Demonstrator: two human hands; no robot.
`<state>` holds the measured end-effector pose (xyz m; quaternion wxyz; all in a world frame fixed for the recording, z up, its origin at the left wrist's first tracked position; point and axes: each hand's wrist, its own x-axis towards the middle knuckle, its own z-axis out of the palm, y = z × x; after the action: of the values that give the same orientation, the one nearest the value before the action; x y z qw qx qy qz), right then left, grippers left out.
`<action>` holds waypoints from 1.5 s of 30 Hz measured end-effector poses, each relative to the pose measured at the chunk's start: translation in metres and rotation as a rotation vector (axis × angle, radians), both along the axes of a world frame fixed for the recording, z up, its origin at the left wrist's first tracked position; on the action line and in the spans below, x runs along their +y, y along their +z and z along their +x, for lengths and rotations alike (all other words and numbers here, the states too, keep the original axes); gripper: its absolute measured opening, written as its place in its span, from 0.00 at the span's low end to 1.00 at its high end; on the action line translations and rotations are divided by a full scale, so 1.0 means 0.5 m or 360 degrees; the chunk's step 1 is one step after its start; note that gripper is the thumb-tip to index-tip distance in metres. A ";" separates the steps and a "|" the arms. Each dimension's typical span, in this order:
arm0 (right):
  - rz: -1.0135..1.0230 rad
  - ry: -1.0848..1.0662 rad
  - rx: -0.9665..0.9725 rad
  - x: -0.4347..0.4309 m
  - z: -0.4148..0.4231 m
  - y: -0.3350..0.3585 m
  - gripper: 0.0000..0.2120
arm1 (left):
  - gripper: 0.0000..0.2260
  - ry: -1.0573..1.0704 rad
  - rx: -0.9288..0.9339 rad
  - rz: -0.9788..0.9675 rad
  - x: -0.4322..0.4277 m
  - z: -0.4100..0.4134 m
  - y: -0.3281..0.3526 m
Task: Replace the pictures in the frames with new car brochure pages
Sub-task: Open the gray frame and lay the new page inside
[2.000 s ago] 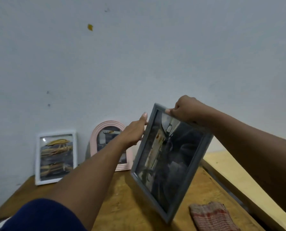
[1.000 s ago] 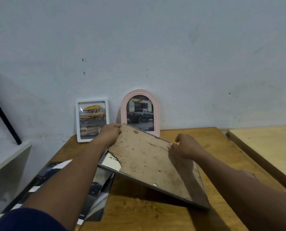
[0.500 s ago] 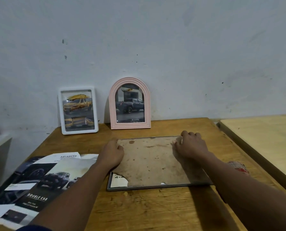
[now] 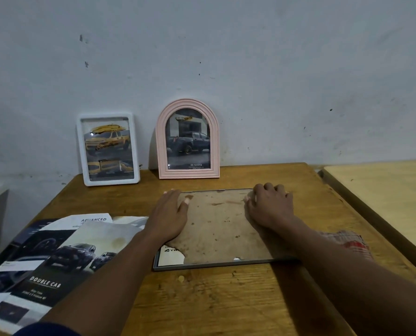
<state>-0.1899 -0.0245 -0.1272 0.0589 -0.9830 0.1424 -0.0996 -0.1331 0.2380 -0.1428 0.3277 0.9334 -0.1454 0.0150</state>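
Brochure pages (image 4: 56,258) lie fanned out at the lower left of the frame on the wooden bench (image 4: 226,299), the top sheet showing dark pickup trucks and the words "DOUBLE CAB". Above them, at centre left, a white rectangular frame (image 4: 108,149) leans upright against the wall (image 4: 226,57), holding a picture of a yellow truck. Just to its right a pink arched frame (image 4: 188,139) also leans on the wall, with a dark pickup behind its glass.

In the middle of the frame a grey frame (image 4: 216,229) lies face down and flat on the bench, its stained brown backing board upward; a torn corner at its lower left shows printed paper beneath. The left hand (image 4: 170,219) rests palm down on the board's left side, fingers (image 4: 178,202) stretched flat and close together, gripping nothing. The right hand (image 4: 270,207) rests on the upper right part of the board, its fingers (image 4: 270,190) curled at the frame's far edge; whether they pinch anything there cannot be told.

At the right, partly hidden by the right forearm, a red checked cloth (image 4: 347,243) lies on the bench. A paler wooden surface (image 4: 384,190) sits at the far right.
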 end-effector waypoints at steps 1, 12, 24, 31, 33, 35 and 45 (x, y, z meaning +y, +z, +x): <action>0.0042 0.0043 0.0022 0.011 0.001 0.002 0.23 | 0.25 -0.0005 0.0016 -0.0018 0.003 -0.002 0.005; 0.0253 0.0816 0.0208 0.234 -0.045 0.029 0.30 | 0.21 -0.0066 0.0030 0.0142 0.087 -0.022 0.032; -0.0085 0.0906 0.0170 0.265 -0.085 0.025 0.35 | 0.22 -0.0100 -0.0131 0.0288 0.102 -0.047 0.003; -0.0406 0.1154 0.0072 0.284 -0.082 0.047 0.23 | 0.26 0.0044 -0.0002 0.0009 0.101 -0.067 -0.001; -0.0378 0.1199 0.0029 0.281 -0.084 0.060 0.21 | 0.28 0.0043 0.0002 -0.0041 0.101 -0.071 0.000; -0.0348 0.1222 0.0009 0.280 -0.088 0.073 0.19 | 0.28 0.0043 -0.0023 -0.0060 0.102 -0.073 0.001; -0.0237 0.1217 -0.0059 0.283 -0.078 0.110 0.15 | 0.25 0.0039 -0.0069 -0.0126 0.107 -0.071 0.008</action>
<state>-0.2287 0.1168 -0.0722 0.0227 -0.9648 -0.2428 -0.0984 -0.1686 0.2917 -0.1386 0.3608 0.9209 -0.1404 0.0448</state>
